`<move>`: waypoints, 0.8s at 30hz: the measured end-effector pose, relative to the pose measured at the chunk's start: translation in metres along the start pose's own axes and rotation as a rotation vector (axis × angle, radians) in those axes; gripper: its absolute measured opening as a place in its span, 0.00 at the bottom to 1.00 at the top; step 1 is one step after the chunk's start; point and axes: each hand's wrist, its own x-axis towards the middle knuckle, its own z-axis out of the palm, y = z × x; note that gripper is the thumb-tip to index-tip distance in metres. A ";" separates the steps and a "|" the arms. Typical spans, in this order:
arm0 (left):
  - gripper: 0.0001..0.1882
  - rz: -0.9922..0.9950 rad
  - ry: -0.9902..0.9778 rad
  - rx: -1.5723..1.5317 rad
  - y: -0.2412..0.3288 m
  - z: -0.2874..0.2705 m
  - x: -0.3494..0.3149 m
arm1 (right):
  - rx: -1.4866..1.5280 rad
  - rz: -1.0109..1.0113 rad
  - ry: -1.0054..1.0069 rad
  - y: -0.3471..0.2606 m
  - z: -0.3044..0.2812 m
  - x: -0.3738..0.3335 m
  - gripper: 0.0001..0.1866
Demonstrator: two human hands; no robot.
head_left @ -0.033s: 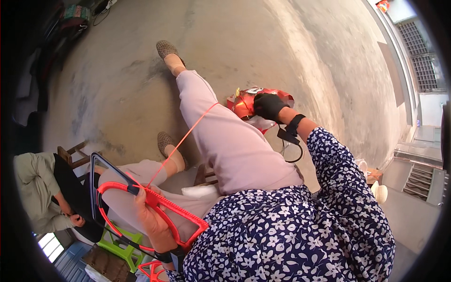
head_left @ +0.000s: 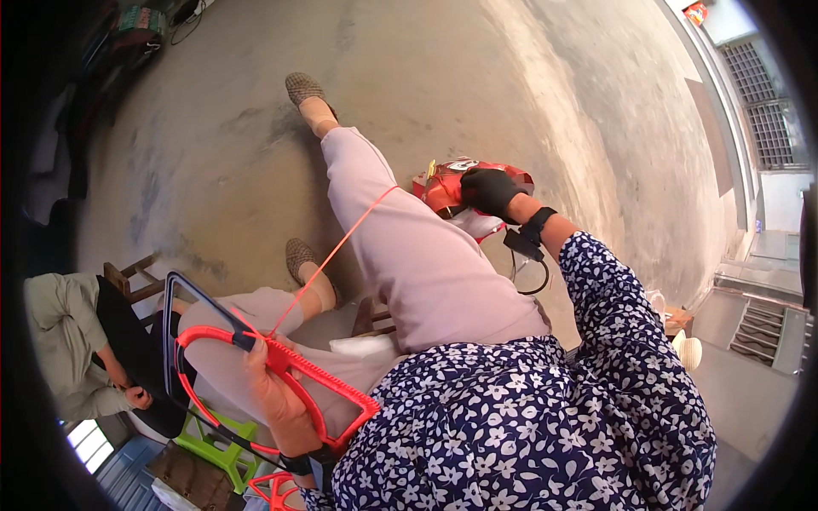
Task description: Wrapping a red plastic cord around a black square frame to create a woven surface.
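Note:
My left hand [head_left: 274, 400], bare with a dark wristband, is closed round a red plastic frame [head_left: 324, 390] with a ridged edge and a curved loop. A black rectangular frame [head_left: 198, 294] is joined to it. From the red frame an orange-red cord [head_left: 328, 257] runs taut up across my thigh. Over on the right, my right hand [head_left: 492, 192] wears a black glove and is closed at a shiny red plastic bag [head_left: 441, 189]; its fingertips are hidden, so what they grip does not show. Some whitish plastic [head_left: 477, 223] hangs below the glove.
Someone in a light green top [head_left: 61, 341] sits at the left, hands together, by a wooden stool [head_left: 129, 277]. Below are a green plastic stool [head_left: 223, 451] and another red frame [head_left: 277, 490]. A white object [head_left: 365, 345] lies between my legs. Concrete floor [head_left: 443, 77] spreads ahead.

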 end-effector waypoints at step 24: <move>0.10 -0.009 -0.138 0.045 -0.023 0.026 -0.029 | -0.029 0.254 -0.302 -0.002 -0.009 -0.019 0.10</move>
